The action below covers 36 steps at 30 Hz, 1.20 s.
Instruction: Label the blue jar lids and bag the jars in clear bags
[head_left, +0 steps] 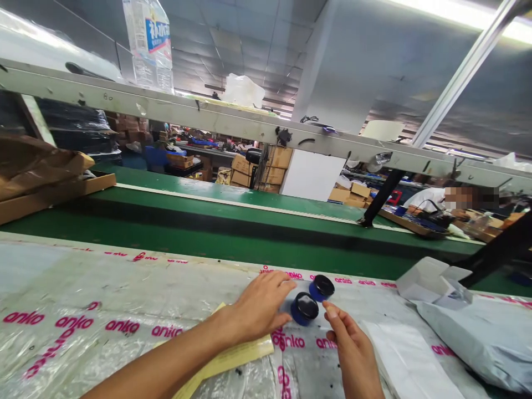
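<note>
Two blue round pieces with black tops, lower centre right of frame, between the hands. Front piece (305, 310) sits just right of left grip (264, 305); fingers spread, thumb apart, gap facing the piece. Contact: can't tell. Rear piece (322, 289) is just up and right of the front one, nearest right grip (353, 343): thumb and index tips close together at its lower edge, can't tell if they meet, pinch anything or touch the piece.

Both pieces on bench (145, 288), covered in clear plastic with pink "anko" print. Yellow paper (239, 357) under left forearm, bottom centre. Lower right: white sheets (409, 360) beside right grip, grey plastic bag (482, 343), open white box (428, 280) behind it.
</note>
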Motion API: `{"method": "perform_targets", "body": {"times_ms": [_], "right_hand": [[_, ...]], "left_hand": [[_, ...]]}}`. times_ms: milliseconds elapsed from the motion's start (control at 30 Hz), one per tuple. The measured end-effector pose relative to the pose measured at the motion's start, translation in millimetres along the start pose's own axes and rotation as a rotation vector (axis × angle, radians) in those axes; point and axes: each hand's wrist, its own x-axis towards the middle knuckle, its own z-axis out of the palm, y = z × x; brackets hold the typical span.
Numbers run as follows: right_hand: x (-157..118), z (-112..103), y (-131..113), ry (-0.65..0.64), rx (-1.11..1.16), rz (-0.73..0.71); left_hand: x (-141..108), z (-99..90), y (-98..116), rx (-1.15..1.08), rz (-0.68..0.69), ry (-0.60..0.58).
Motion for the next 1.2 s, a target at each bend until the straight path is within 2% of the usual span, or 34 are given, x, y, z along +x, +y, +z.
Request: {"method": "perform_targets", "body": {"times_ms": [133,267,467,600,667,767,933,1067,1200], "right_hand": [[5.2,-5.8,8.3,0.053,0.103,0.038],[8.1,-10.1,15.9,0.026,0.199,0.017],[12.5,-12.2,21.0,0.006,0.240,0.001],[17.4,-14.8,21.5,-0.040,0.186,-0.009],[19.6,-14.6,20.0,-0.057,0.154,-0.004],[21.8,-12.2,18.8,-0.070,0.150,0.016],[24.7,-11.5,25.6,-0.121,0.116,-0.004],[26.4,-16.0,35.1,-0.094,0.060,-0.064],[26.1,-16.5,45.1,-0.057,0.082,-0.061]], "left_hand": [[41.3,27.4,4.2,0.048,0.066,-0.206],[59.7,43.9,3.4,0.086,0.149,-0.308],[62.7,38.5,4.1,0.095,0.031,-0.289],[65.1,30.3,-2.1,0.035,-0.007,-0.248],[65.3,29.2,-5.2,0.029,-0.038,-0.268],[62.8,33.9,-7.7,0.032,-0.037,-0.291],[57.0,43.4,-2.3,0.024,-0.041,-0.231],[55.6,43.3,8.4,0.045,-0.038,-0.254],[54.6,45.4,11.9,0.028,-0.057,-0.230]]}}
